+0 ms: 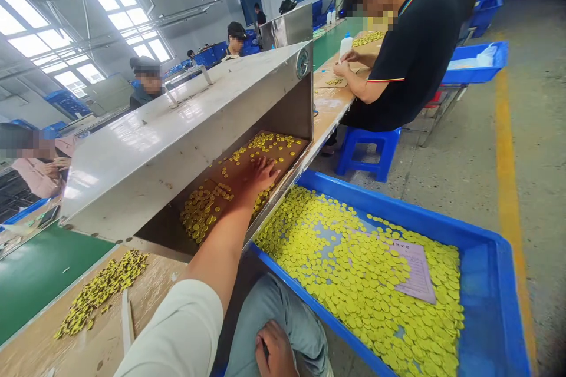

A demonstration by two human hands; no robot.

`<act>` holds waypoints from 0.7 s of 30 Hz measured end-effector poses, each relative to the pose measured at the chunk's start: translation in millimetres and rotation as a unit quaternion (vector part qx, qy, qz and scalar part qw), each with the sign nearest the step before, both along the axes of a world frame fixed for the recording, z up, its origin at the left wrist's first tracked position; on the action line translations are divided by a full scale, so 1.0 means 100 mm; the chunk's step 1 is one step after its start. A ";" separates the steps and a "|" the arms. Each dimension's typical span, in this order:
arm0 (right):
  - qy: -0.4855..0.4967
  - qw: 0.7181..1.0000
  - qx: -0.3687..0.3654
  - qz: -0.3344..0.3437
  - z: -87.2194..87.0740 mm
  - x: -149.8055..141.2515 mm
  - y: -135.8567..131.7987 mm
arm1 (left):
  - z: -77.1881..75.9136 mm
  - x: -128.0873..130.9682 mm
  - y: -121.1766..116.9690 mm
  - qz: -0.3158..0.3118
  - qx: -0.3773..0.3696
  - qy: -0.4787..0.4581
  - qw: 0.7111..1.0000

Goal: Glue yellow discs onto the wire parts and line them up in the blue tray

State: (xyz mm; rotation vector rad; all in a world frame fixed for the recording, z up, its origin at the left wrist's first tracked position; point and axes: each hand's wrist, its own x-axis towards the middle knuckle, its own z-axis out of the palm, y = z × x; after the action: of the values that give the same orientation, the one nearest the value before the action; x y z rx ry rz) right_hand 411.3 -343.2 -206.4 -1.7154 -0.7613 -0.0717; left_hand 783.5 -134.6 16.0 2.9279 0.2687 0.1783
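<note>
Position of hands: my left hand (pixel 265 175) is inside the open-fronted, silver sheet-metal box (pixel 190 135) that stands on the worn, wood-coloured tabletop (pixel 152 274). Its fingers are spread, palm down, and I see nothing gripped. Contact with the flat brown board (pixel 234 179) forming the box floor cannot be confirmed. My right hand (pixel 276 349) rests low at my lap, fingers curled; I cannot tell whether it holds anything.

Location of pieces: small, round, flat yellow discs (pixel 198 212) lie on the brown board in 3 main areas. The densest patch is left of my left forearm, toward the near end; a looser scatter lies beyond my fingertips, toward the far end; a smaller strip sits between my forearm and the front edge. The discs show no long axis of their own, but their spread follows the box's length, near left to far right.

Governing relation, in my judgement: the box's front edge runs between these discs and the large blue plastic tray (pixel 486 283), which is just beside it on my right and lower. More yellow discs (pixel 327 271) cover much of the tray, partly overlying a pink printed sheet (pixel 418 277). My left hand is nearer the box discs; my right is nearer the tray.
</note>
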 end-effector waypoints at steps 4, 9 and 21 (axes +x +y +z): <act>-0.005 1.000 -0.004 -0.016 -0.03 0.01 0.00 | -0.05 0.13 0.04 -0.042 0.021 -0.021 0.999; -0.016 0.999 -0.010 -0.026 -0.05 0.02 -0.01 | -0.02 0.19 0.21 -0.034 0.053 -0.060 0.996; -0.015 0.999 -0.031 -0.033 -0.13 0.04 0.05 | 0.06 0.39 0.18 -0.133 0.073 -0.006 0.988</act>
State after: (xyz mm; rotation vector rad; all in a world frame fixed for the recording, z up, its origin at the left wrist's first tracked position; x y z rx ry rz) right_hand 415.3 -338.2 -219.2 -1.8010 -0.7364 -0.1203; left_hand 822.0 -116.6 22.4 3.0677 -0.1441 0.1809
